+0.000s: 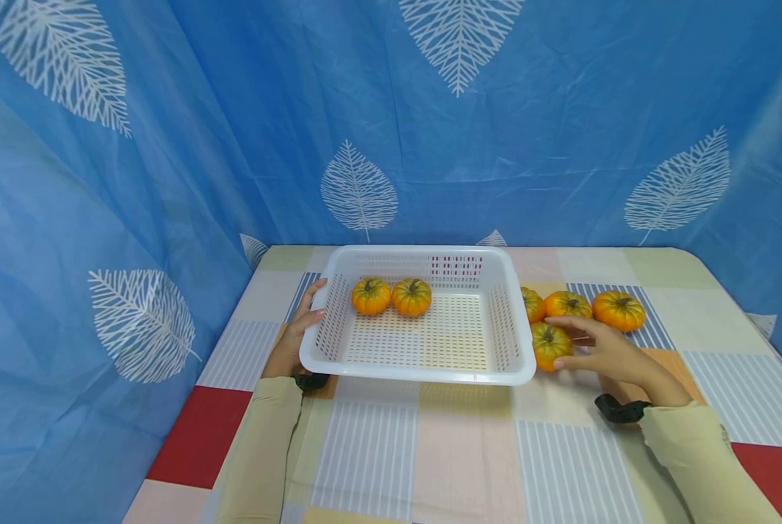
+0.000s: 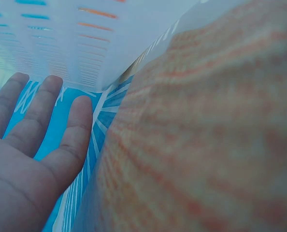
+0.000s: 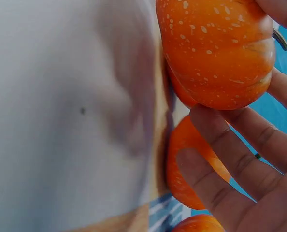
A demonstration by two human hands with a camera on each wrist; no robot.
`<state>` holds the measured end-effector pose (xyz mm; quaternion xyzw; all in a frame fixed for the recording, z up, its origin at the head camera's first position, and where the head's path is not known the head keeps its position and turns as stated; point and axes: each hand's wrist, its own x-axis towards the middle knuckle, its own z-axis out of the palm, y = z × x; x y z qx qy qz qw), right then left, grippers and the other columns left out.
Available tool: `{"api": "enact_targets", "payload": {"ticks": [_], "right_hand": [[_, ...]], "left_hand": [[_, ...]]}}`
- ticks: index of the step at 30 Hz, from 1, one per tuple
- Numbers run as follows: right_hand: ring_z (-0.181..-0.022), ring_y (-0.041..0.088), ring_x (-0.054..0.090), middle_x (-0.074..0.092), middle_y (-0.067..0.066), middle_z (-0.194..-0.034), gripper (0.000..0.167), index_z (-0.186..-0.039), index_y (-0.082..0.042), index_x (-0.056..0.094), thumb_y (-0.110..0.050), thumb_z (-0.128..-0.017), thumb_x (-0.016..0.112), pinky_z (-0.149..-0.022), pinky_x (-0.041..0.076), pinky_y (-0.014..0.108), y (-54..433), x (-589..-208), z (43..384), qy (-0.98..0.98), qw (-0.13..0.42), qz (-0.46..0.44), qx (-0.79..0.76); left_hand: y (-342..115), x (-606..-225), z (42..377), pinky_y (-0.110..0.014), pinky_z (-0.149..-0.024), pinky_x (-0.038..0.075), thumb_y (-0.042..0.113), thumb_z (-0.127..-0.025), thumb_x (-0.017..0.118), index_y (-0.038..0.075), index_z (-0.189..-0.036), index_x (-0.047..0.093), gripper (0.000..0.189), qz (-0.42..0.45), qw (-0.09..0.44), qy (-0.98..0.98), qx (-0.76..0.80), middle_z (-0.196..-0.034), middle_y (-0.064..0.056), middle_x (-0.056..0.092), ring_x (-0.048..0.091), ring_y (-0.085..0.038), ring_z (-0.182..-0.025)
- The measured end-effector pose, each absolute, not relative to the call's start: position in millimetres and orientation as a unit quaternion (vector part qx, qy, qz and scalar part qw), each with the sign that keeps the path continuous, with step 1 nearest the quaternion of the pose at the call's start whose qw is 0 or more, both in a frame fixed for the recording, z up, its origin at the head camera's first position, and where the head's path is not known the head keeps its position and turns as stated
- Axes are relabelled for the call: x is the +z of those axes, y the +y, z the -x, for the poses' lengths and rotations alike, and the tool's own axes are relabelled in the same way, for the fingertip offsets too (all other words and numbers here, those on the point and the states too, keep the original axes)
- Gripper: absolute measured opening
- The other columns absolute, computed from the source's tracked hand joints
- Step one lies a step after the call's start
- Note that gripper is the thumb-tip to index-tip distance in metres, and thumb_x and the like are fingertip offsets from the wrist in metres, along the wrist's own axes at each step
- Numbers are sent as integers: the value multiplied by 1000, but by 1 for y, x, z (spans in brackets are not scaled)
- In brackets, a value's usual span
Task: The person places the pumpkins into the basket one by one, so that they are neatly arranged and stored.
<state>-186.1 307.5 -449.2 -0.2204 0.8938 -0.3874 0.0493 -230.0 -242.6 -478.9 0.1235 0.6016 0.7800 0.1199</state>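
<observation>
Tablecloth: right hand grips pumpkin (orange).

Spreads fingers at left, near or touching the slotted wall of the basket, with blue, white-patterned curtain far behind and blurred, reddish-streaked bench near on the right.
</observation>
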Motion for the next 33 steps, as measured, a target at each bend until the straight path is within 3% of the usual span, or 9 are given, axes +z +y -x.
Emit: {"api": "enact_targets", "payload": {"ticks": [6,12,21,28,33], "right_hand": [[-115,-11,52,62,25,-144,69,-147,4,59,-8,-86,90,-93,52,20,312,-440,184,893,39,229,-385],[-114,-15,49,58,24,-146,71,-149,5,57,-6,-87,89,-92,48,13,318,-429,181,899,31,224,-375],[-111,-16,48,61,24,-132,68,-143,9,60,-2,-83,90,-91,44,7,325,-415,177,904,2,236,-357],[-110,-17,48,60,23,-134,68,-143,7,60,-3,-83,91,-90,44,8,326,-405,176,906,-3,245,-345],[-112,-17,50,58,-11,-139,69,-145,5,60,-3,-83,91,-90,47,9,326,-397,176,904,-4,250,-347]], "left_hand": [[-244,-481,232,-38,-105,44,14,-102,41,36,-160,28,64,-137,119,587,789,-179,-16,1,27,-37,-142],[-243,-480,230,-41,-108,42,16,-103,41,34,-163,24,65,-134,120,594,784,-180,-13,2,25,-39,-145],[-243,-480,231,-38,-106,44,15,-101,41,35,-161,27,64,-134,122,590,787,-180,-15,1,26,-38,-144],[-244,-479,230,-40,-105,44,15,-101,41,36,-161,27,65,-135,119,594,784,-179,-16,1,27,-40,-143],[-244,-479,230,-40,-106,44,14,-101,40,37,-161,27,65,-134,119,595,783,-179,-15,1,27,-39,-143]]}}
